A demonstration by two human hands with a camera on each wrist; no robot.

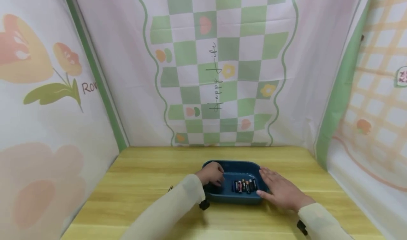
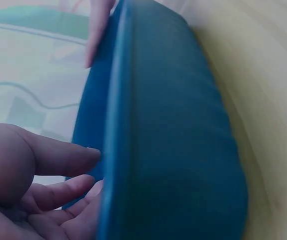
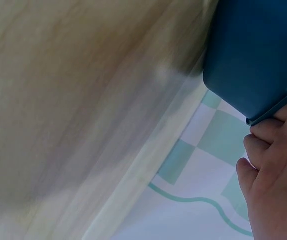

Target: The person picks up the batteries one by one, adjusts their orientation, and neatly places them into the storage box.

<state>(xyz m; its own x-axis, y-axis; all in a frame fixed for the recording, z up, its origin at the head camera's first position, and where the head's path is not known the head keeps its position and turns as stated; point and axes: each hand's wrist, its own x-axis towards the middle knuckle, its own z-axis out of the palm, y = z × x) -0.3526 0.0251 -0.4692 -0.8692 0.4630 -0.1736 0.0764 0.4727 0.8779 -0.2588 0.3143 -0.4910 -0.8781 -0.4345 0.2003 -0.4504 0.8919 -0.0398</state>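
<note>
A dark blue plastic basin [image 1: 233, 199] sits on the table, with several small batteries [image 1: 244, 186] lined up in the right part of its floor. My left hand [image 1: 212, 173] reaches over the left rim into the basin, its fingers bent downward. In the left wrist view the thumb [image 2: 66, 159] and fingers are close together with a gap between them; the rim hides some fingertips, so a held item cannot be made out. My right hand [image 1: 281, 190] rests on the basin's right edge, fingers extended over the rim and thumb toward the front corner.
On the wooden table [image 1: 140, 176], a small dark item [image 1: 170, 188], perhaps a battery, lies left of the basin beside the left sleeve [image 1: 171, 206]. Patterned cloth [image 1: 229, 49] hangs behind and on both sides of the table. Each wrist carries a black camera strap [image 1: 204, 204].
</note>
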